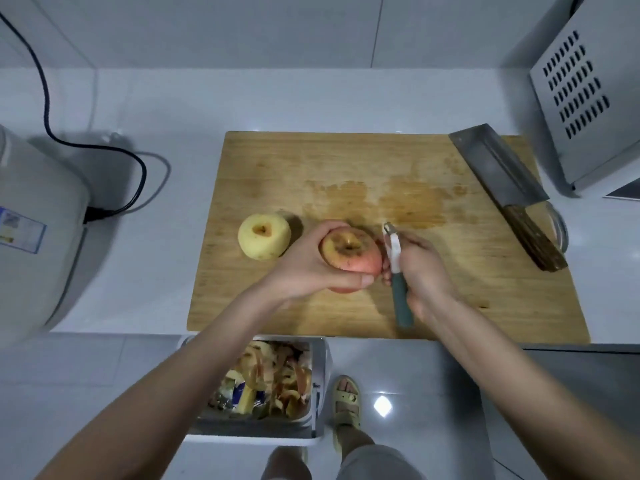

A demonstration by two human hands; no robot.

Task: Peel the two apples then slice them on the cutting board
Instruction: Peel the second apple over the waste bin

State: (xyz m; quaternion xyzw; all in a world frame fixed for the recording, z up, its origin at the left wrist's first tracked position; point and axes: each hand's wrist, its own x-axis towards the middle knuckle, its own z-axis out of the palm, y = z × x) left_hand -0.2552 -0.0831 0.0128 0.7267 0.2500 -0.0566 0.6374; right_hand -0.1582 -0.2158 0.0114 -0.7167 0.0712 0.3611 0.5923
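A wooden cutting board (381,161) lies on the white counter. On its left part sits a fully peeled, pale yellow apple (264,241), stem hollow up. My left hand (311,268) grips a red, unpeeled apple (349,254) just above the board, fingers behind it and thumb in front. My right hand (420,268) holds a peeler (398,275) with a teal handle and white head, its blade against the apple's right side. A cleaver (502,181) with a dark wooden handle rests on the board's right edge.
A white appliance (31,237) with a black cord (104,154) stands at the left. A grey vented appliance (588,91) stands at the back right. Below the counter edge, a bin (322,375) holds apple peels. My sandalled foot (346,407) is beside it.
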